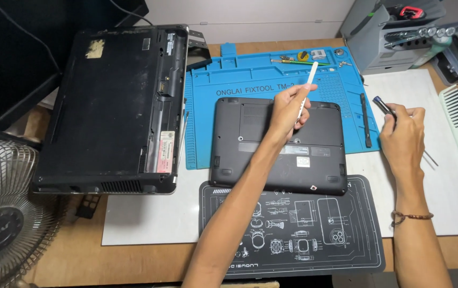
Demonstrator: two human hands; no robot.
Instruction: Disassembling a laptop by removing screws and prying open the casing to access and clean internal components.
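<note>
Nearest the bench's front edge lies a black repair mat (pixel 293 234) with white line drawings, and a small dark laptop (pixel 279 144) rests bottom-up across its back edge and a blue silicone mat (pixel 250 72). Over the laptop, the left hand (pixel 287 109) pinches a white pry tool (pixel 306 88) in its fingers. Toward the right edge, the right hand (pixel 402 133) grips a screwdriver (pixel 383 105). A larger black laptop (pixel 114 104) lies upturned near the left edge.

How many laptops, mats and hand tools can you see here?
Laptops: 2, a big one and a small one.
Mats: 3, blue, black, white.
Tools in hands: 2, white stick, screwdriver.
Total: 7
</note>
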